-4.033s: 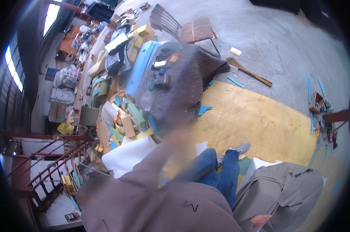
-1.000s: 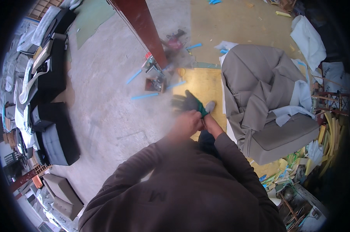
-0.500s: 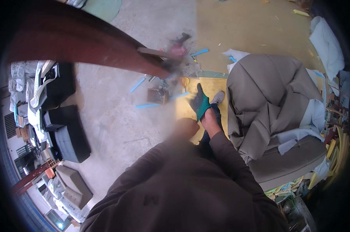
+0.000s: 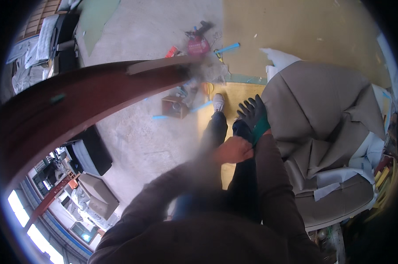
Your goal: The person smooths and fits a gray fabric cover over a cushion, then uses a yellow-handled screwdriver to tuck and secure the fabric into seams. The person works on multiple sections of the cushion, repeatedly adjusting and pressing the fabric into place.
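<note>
Hands are meeting at centre frame. Right hand (image 4: pixel 252 113) is wearing a dark glove (image 4: pixel 250 110) with a green cuff (image 4: pixel 261 128), fingers spreading open and holding nothing. Left hand (image 4: pixel 232 150) is bare, just below it, fingers pinching closed on the cuff edge. Both are hovering over the person's dark trousers (image 4: pixel 217 132), with one white shoe (image 4: pixel 218 102) showing above. Grey-brown armchair (image 4: pixel 326 119) is sitting just to the right of the gloved hand. Dark red beam (image 4: pixel 75 99) is arcing across the upper left. Small brown box (image 4: pixel 175 106) and blue strips (image 4: pixel 227 47) are lying on the concrete floor (image 4: pixel 155 31) near top centre.
</note>
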A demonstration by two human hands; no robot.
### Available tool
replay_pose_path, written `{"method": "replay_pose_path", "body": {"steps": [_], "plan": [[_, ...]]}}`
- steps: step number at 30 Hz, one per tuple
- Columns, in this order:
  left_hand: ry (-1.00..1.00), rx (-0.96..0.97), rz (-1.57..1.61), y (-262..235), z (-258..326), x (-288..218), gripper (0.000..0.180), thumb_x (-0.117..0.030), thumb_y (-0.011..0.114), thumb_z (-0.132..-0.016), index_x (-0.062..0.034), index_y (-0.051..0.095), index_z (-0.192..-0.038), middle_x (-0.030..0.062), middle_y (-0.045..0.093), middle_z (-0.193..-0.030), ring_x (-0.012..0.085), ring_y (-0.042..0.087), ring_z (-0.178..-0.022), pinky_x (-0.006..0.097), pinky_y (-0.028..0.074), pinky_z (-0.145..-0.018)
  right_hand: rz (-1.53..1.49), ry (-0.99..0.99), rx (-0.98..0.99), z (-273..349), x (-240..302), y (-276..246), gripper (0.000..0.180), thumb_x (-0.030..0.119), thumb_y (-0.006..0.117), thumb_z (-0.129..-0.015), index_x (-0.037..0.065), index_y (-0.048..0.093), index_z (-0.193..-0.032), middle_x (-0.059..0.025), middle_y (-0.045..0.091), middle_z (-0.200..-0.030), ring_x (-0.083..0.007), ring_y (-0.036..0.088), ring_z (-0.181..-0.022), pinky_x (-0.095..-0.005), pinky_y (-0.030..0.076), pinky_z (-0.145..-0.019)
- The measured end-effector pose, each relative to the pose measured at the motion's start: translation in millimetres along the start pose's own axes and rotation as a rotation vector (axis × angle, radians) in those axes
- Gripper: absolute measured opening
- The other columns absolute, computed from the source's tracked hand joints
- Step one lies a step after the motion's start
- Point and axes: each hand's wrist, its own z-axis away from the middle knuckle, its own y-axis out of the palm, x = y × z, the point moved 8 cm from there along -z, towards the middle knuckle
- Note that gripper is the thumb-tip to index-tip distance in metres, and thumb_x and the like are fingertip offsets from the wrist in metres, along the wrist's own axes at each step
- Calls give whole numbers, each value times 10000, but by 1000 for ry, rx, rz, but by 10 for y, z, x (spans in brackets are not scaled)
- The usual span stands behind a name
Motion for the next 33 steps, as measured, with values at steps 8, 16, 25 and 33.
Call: {"method": "replay_pose_path", "body": {"steps": [8, 16, 25, 33], "plan": [[-74, -135, -175, 122, -2047, 4094, 229, -216, 593, -1015, -78, 742, -1122, 120, 753, -1082, 315, 743, -1004, 469, 590, -874, 294, -199, -75, -717, -2, -1056, 517, 358, 498, -1169, 45, 520, -1581, -155, 603, -1558, -311, 585, -1427, -475, 424, -1247], [-811, -867, -107, -1003, -3074, 6754, 568, -410, 661, -922, 108, 777, -1124, 372, 745, -1153, 520, 732, -1114, 548, 580, -935, 875, -30, 190, -78, -84, -1109, 542, 291, 408, -1222, 61, 357, -1710, -136, 419, -1736, -285, 431, -1583, -420, 314, -1335], [-811, -783, 1059, -1330, -2428, 6134, 357, -264, 693, -1008, 83, 711, -931, 75, 661, -740, 250, 659, -609, 415, 555, -589, 1236, -612, 156, -98, 249, -732, 332, 83, 536, -1122, 40, 686, -1415, -132, 719, -1421, -232, 739, -1148, -314, 583, -960], [-604, -291, 671, -1196, -1169, 2942, 110, -249, 650, -1062, -148, 606, -1067, -93, 413, -754, 35, 374, -613, 251, 273, -549, 645, -471, 93, -184, 104, -519, 304, 217, 601, -1142, 48, 711, -1369, -50, 775, -1122, -129, 727, -905, -284, 584, -810]]}}
